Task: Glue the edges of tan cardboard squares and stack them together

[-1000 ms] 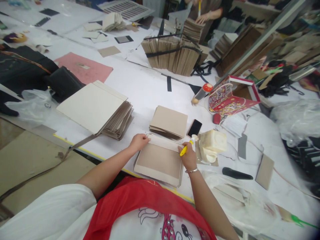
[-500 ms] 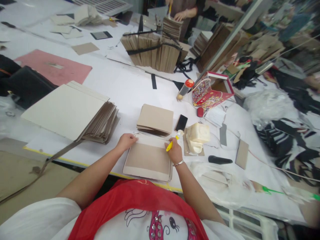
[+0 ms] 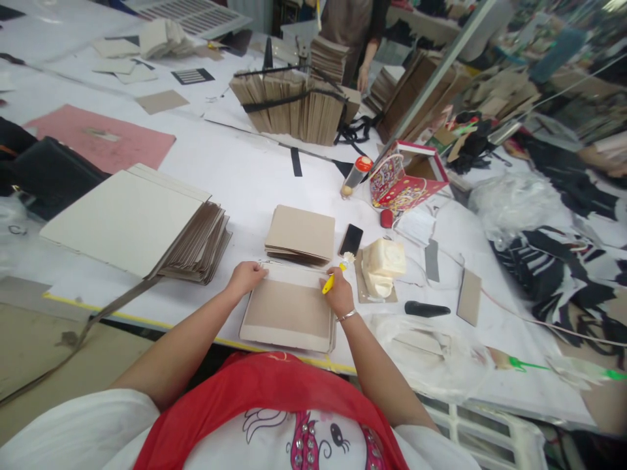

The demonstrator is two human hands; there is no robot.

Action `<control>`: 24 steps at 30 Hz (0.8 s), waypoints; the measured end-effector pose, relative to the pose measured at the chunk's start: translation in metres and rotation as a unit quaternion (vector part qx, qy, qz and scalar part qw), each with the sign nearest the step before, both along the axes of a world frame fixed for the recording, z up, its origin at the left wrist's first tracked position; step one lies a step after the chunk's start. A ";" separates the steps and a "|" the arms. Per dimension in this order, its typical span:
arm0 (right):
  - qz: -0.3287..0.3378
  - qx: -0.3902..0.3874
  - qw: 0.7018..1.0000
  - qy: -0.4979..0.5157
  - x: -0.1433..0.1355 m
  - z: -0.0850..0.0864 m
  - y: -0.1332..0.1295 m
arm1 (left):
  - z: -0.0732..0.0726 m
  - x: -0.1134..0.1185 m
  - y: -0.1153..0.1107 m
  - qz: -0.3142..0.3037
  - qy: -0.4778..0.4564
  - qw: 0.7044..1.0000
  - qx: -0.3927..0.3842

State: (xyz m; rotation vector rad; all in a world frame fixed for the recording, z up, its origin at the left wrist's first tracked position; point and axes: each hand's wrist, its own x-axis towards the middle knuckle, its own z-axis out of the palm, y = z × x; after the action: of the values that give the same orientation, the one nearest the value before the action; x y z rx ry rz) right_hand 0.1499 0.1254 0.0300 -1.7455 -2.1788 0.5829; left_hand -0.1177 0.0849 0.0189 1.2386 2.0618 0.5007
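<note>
A rectangular cardboard panel (image 3: 289, 307), brown in the middle with pale bands along its top and bottom, lies on a few others at the table's front edge. My left hand (image 3: 247, 277) pinches its far left corner. At the far right corner is my right hand (image 3: 339, 290), its fingers curled round a yellow-handled brush (image 3: 329, 283) with whitish, coated bristles, and touching the panel's edge. Just beyond lies a small stack of brown cardboard panels (image 3: 301, 230). To the right, a cut-open pale container (image 3: 385, 261) stands on a cardboard piece, smeared with whitish paste.
A big stack of board sheets (image 3: 127, 219) stands left. A phone (image 3: 351, 240), a black-handled tool (image 3: 427, 309) and a plastic bag (image 3: 426, 359) lie right. Farther back are a red paper bag (image 3: 409, 176), a strapped cardboard bundle (image 3: 294, 108) and a co-worker (image 3: 345, 32).
My hands keep nearly the same places on the panel and the brush. The view has shifted slightly. Across the table, the co-worker's hand has come off the cardboard stack and hangs lower.
</note>
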 end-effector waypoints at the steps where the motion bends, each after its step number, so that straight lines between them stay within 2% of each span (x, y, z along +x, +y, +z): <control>1: 0.002 -0.002 1.000 0.000 0.000 0.001 0.000 | 0.001 0.000 0.000 -0.001 0.001 1.000 -0.005; 5: 0.002 0.011 0.999 -0.032 0.001 0.006 -0.001 | 0.010 -0.002 -0.001 -0.027 0.050 0.998 -0.014; 7: -0.011 0.057 0.996 -0.065 0.000 0.008 -0.004 | 0.018 -0.002 -0.007 -0.033 0.134 0.990 0.026; 9: -0.008 0.115 0.990 -0.087 -0.003 0.009 -0.011 | 0.026 0.001 -0.016 -0.059 0.217 0.969 0.104; 11: 0.039 0.143 0.985 -0.089 -0.006 0.008 -0.019 | 0.031 0.005 -0.028 -0.144 0.245 0.942 0.178; 13: 0.125 0.137 0.979 -0.087 -0.009 0.005 -0.028 | 0.030 0.009 -0.042 -0.243 0.232 0.919 0.206; 14: 0.160 0.131 0.974 -0.089 -0.008 0.003 -0.033 | 0.028 0.010 -0.049 -0.268 0.227 0.914 0.204; 16: 0.185 0.130 0.969 -0.098 -0.003 -0.001 -0.042 | 0.021 0.008 -0.065 -0.255 0.231 0.919 0.195; 20: 0.157 0.161 0.970 -0.093 0.013 -0.005 -0.059 | 0.008 -0.002 -0.096 -0.177 0.238 0.932 0.211; 22: 0.172 0.176 0.967 -0.069 0.016 -0.007 -0.069 | 0.011 -0.008 -0.109 -0.152 0.219 0.936 0.232; 24: 0.193 0.182 0.964 -0.035 0.015 -0.010 -0.078 | 0.022 -0.019 -0.117 -0.107 0.201 0.937 0.266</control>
State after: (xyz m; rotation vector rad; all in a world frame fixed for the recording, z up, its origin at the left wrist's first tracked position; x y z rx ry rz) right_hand 0.1651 0.0471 0.0205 -1.1806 -2.5021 0.1801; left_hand -0.1366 -0.0322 0.0411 2.0021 2.1511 0.7876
